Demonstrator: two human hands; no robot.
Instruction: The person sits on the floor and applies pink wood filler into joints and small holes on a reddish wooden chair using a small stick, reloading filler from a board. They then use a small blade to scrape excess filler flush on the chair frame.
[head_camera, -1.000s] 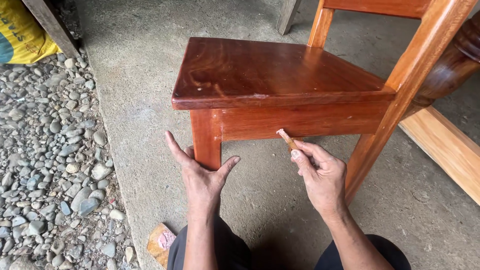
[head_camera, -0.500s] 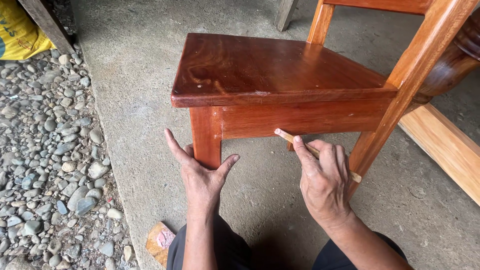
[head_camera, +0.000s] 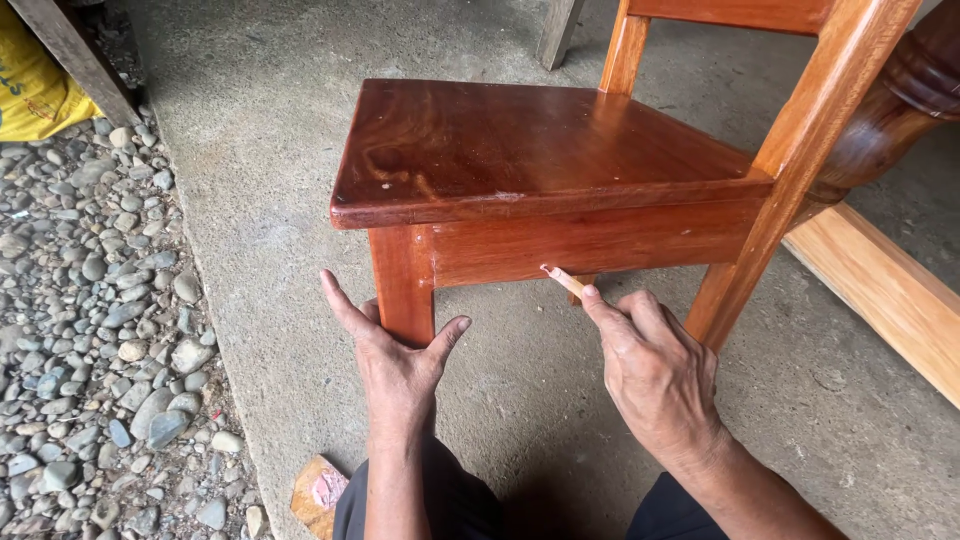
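A thin wooden stick (head_camera: 562, 281) sits pinched in the fingers of the right hand (head_camera: 655, 375), its tip touching the lower edge of the front rail of a reddish varnished chair (head_camera: 530, 150). The stick points toward ten o'clock from that hand, and the fingers are closed together around it. At nine o'clock from the right hand, the left hand (head_camera: 395, 365) rests against the chair's front leg (head_camera: 403, 280), thumb and fingers spread apart on either side of it, clamped on nothing. The chair stands on a grey concrete floor (head_camera: 260, 130). At three o'clock from the chair a pale wooden plank (head_camera: 880, 295) lies on the floor. At nine o'clock lies a bed of grey pebbles (head_camera: 90, 330), and at ten o'clock a yellow sack (head_camera: 30, 85).
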